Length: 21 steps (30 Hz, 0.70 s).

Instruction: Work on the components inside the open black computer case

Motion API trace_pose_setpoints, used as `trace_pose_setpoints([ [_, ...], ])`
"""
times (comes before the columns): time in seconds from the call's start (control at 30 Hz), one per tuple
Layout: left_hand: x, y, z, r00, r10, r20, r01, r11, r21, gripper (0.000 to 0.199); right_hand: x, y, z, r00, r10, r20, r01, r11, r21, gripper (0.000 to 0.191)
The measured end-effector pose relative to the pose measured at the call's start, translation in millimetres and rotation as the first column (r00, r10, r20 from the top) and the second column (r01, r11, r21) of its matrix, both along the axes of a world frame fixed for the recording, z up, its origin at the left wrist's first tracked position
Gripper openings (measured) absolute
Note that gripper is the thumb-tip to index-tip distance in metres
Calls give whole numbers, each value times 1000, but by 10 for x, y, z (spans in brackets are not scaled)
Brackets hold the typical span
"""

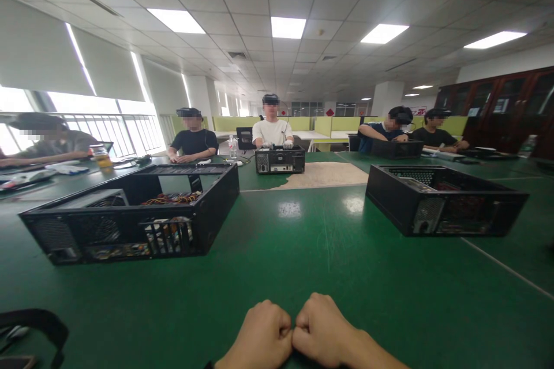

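Left hand [263,331] and right hand [324,328] touch, fingers curled into fists, over green table [294,259]; left PC case [125,216] and right PC case [433,211] sit open beyond.

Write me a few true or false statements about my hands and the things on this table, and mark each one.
1. The left hand and right hand are curled into fists. True.
2. The right hand grips a screwdriver. False: no tool shows in it.
3. The table has a green top. True.
4. The left case is covered on top. False: it is open, showing wires.
5. The right case stands apart from both hands. True.
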<state>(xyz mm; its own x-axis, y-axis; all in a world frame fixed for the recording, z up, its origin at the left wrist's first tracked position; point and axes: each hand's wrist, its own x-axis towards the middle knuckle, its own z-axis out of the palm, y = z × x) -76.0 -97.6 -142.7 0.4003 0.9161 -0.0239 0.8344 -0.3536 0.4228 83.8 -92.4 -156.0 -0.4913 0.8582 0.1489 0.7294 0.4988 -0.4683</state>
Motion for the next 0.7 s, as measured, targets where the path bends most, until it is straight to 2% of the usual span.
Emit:
trace_pose_setpoints([
  [0.7,5,-2,23,1000,3,-2,-3,1000,-11,22,-10,11,-3,1000,-11,13,11,1000,-7,18],
])
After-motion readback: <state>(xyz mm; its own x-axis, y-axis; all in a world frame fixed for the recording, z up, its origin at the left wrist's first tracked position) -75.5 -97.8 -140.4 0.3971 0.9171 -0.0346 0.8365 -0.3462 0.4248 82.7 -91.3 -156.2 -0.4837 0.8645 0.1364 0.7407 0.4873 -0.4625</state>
